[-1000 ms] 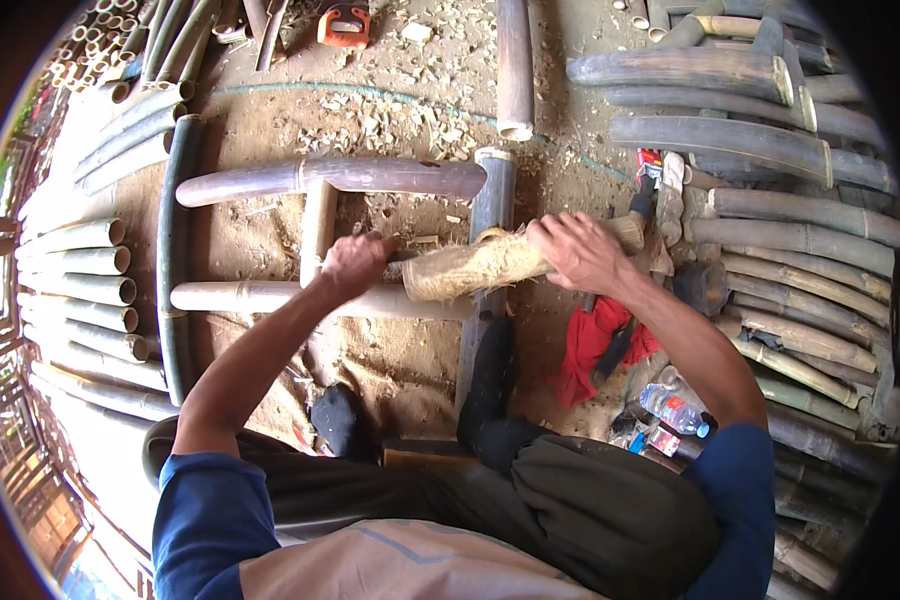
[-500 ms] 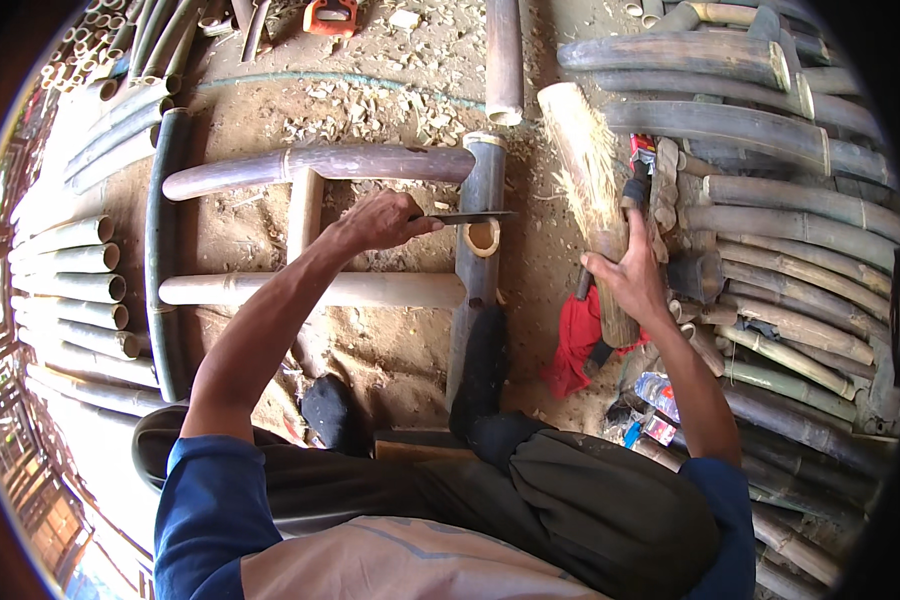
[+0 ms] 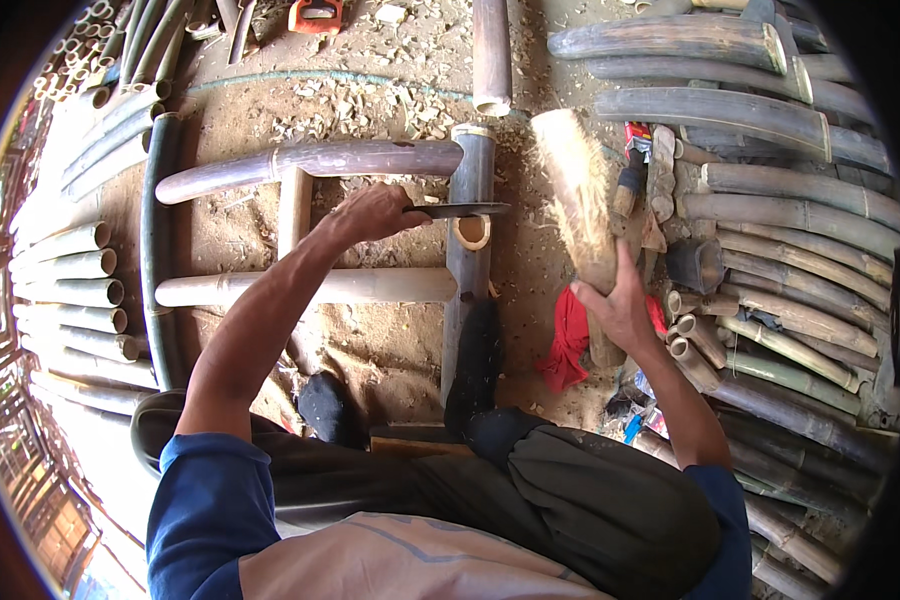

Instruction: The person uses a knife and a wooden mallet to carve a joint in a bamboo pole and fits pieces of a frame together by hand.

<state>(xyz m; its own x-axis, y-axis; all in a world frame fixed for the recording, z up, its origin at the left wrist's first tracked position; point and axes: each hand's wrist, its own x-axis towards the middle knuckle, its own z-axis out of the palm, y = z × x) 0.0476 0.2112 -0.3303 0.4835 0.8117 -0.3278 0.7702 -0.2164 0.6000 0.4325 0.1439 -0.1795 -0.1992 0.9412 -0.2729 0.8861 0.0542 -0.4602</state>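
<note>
My left hand [image 3: 375, 212] is closed around the handle of a flat chisel [image 3: 460, 210]. Its dark blade points right and passes just above a round hole in an upright bamboo post [image 3: 472, 165]; whether it touches the bamboo I cannot tell. On the right, my right hand [image 3: 620, 308] grips the narrow lower part of a thick wooden mallet [image 3: 573, 190]. The mallet's upper side is worn into pale, frayed fibres. Two bamboo rails [image 3: 310, 288] run between this post and a second, darker bamboo post [image 3: 157, 250] at the left.
Cut bamboo poles [image 3: 790, 180] are stacked along the right side, with more at the left [image 3: 75, 290]. A red cloth [image 3: 567, 345] lies beside the mallet. An orange-handled saw [image 3: 315, 14] and wood chips [image 3: 355, 105] lie farther off. My dark-covered foot [image 3: 475, 340] is against the post.
My right hand and the mallet have come lower and nearer to me. My left hand keeps the chisel at the hole, with little movement. The view has shifted slightly.
</note>
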